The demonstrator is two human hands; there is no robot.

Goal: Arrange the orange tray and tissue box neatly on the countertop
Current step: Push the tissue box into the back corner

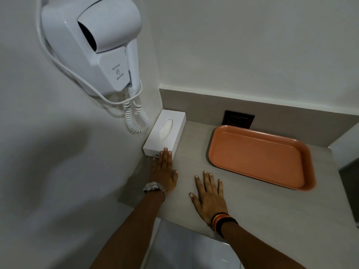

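A white tissue box point(165, 131) lies in the far left corner of the grey countertop point(194, 152), its long side along the left wall. My left hand point(164, 171), with a metal watch at the wrist, is flat and open, and its fingertips touch the box's near end. An empty orange tray point(260, 156) lies flat on the right half of the counter, slightly askew to the back wall. My right hand point(209, 197), with coloured bands at the wrist, rests flat on the counter with fingers spread, a short way to the left of the tray and apart from it.
A white wall-mounted hair dryer point(101, 41) hangs on the left wall, and its coiled cord point(136, 121) dangles just beside the tissue box. A dark socket plate point(239, 119) sits in the low backsplash behind the tray. The counter's near edge runs below my wrists.
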